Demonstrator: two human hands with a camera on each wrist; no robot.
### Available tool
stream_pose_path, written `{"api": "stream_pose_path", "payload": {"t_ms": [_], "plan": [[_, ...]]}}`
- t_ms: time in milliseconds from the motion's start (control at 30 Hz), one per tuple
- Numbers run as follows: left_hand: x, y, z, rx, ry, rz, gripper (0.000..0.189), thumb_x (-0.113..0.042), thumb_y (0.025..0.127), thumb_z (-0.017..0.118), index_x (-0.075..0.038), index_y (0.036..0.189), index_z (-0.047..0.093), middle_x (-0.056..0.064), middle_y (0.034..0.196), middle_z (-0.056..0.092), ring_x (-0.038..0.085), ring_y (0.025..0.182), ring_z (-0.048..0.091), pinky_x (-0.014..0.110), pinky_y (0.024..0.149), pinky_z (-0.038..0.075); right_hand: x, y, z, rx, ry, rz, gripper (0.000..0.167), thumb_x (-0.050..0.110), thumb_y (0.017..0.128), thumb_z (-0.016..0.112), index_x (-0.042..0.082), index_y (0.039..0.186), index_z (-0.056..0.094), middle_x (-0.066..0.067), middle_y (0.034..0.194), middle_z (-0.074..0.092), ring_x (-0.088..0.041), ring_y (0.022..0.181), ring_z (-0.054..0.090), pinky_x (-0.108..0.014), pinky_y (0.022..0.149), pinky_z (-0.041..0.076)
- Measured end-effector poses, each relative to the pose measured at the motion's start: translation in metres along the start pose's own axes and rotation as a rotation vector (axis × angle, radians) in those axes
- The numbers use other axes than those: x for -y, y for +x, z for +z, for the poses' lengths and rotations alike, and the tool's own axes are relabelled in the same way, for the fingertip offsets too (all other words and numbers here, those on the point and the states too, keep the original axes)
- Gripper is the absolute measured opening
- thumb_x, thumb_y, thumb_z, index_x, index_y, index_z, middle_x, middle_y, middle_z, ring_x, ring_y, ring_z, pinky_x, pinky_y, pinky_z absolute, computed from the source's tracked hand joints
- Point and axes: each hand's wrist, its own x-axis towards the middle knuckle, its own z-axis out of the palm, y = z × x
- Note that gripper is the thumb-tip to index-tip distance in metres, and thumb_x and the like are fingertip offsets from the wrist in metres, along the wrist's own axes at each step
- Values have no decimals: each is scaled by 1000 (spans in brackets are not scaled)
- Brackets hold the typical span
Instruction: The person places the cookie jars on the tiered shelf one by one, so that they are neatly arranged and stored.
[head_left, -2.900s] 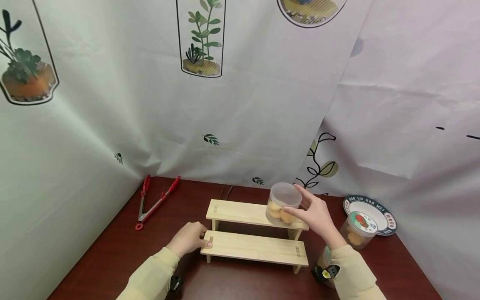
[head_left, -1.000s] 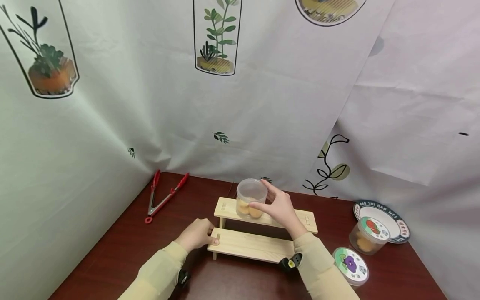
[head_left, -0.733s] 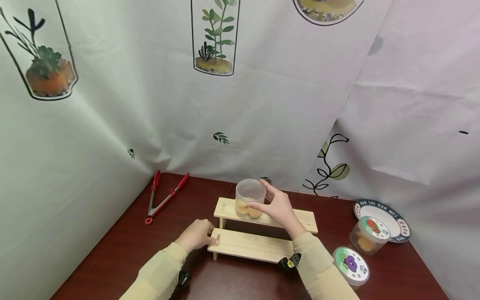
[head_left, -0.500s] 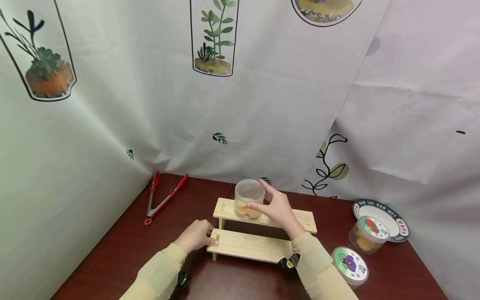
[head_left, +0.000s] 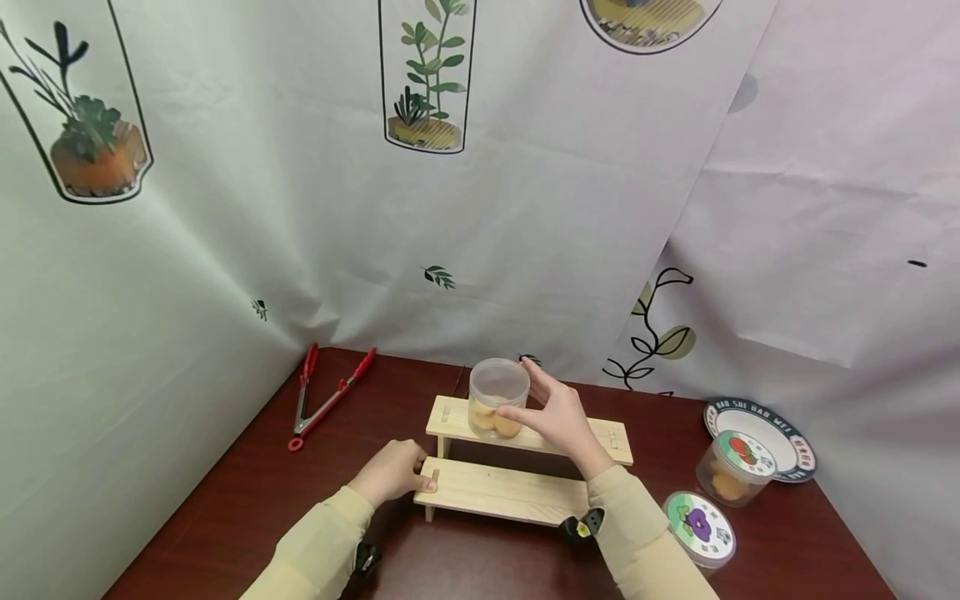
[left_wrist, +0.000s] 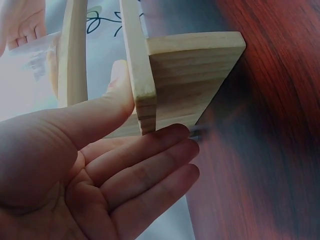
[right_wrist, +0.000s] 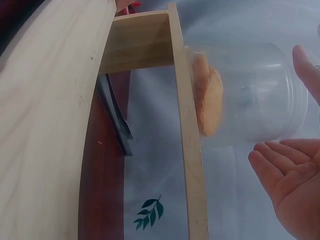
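Nearest, the left grip (head_left: 390, 472) pinches the end of the low, pale wooden shelf (head_left: 506, 492), thumb above, fingers beneath. Beyond it, a clear, round plastic jar (head_left: 497, 392) with golden baked pieces (head_left: 507, 426) stands upright on the left part of the higher, pale wooden shelf (head_left: 603, 435). The right grip (head_left: 557, 414) is spread about the jar; contact cannot be confirmed. Step in hand, as judged: placing the jar. Next move calls for withdrawing the right grip without tipping it.
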Motion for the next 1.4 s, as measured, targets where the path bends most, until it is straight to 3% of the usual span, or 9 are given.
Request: {"api": "stream_pose_path", "payload": {"t_ms": [300,767,1167,1400], "plan": [[0,0,-1,8,-14,-14,23,-21,71,83,-9,68,63,-5,55,43,11,52,35,26,49,27,-4,-6,-10,-8,15,19,90,37,71,83,15,145,37,-5,144,44,-21,128,47,-32,100,40],[0,0,-1,8,-4,-4,23,-21,71,82,-10,68,62,-5,55,42,11,52,35,26,49,27,-12,-18,-28,-20,31,27,88,32,73,82,15,146,36,-9,146,42,-25,131,43,-37,99,41],[-3,-1,0,-9,-2,19,26,-20,71,82,-9,67,60,-5,55,39,11,53,34,26,50,26,-20,-34,-54,-44,-27,56,86,33,76,79,12,146,34,-12,145,42,-28,130,44,-37,99,40],[-6,-3,-3,-10,9,-2,26,-20,71,82,-9,65,59,-5,55,38,12,52,34,26,50,26,-28,-44,-67,-53,-56,54,86,34,77,78,11,147,32,-12,146,41,-28,130,44,-36,99,41]]}}
